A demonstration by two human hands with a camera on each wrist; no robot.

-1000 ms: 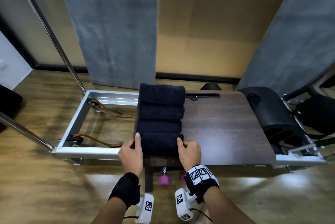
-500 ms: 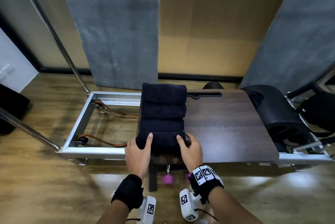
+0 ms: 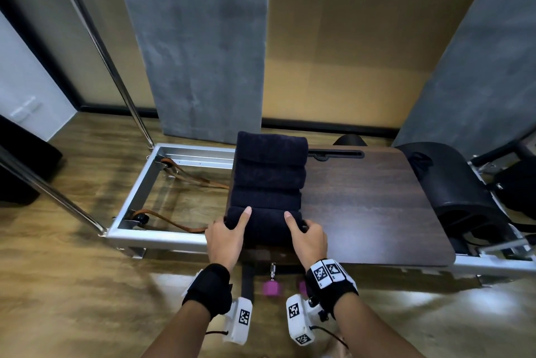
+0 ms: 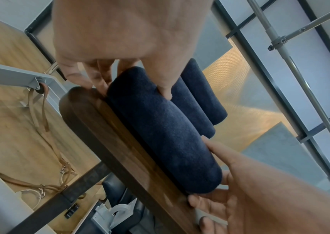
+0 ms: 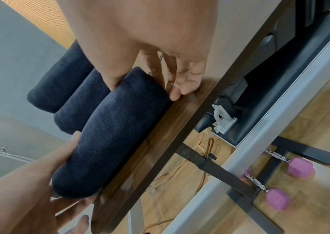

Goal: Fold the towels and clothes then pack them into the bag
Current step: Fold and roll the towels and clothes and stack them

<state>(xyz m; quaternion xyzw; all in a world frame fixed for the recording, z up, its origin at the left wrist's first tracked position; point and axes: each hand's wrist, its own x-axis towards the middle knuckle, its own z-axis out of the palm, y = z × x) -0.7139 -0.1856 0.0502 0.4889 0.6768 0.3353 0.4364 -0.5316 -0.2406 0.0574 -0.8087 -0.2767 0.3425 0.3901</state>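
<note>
Several rolled dark navy towels lie side by side along the left part of a dark wooden board [image 3: 362,206]. Both hands hold the nearest roll [image 3: 265,225] at the board's front edge. My left hand [image 3: 224,237] grips its left end, thumb on top and fingers wrapped round the end. At the other end my right hand [image 3: 307,237] grips the same way. The left wrist view shows the roll [image 4: 164,134] with the left hand [image 4: 130,39] above and the right hand [image 4: 250,182] below. In the right wrist view, the right hand [image 5: 140,31] and left hand [image 5: 30,182] clasp the roll [image 5: 110,134].
The board rests on a silver metal frame [image 3: 139,183] with brown leather straps [image 3: 171,221] inside it. A black barrel-shaped padded item [image 3: 452,183] sits at the board's right end. Pink dumbbells [image 3: 272,288] lie on the wooden floor under the front edge. Slanted metal poles [image 3: 101,47] stand at the left.
Both thumbs have moved inward onto the top of the nearest roll, and the hands have closed round its ends. The other rolls have not moved.
</note>
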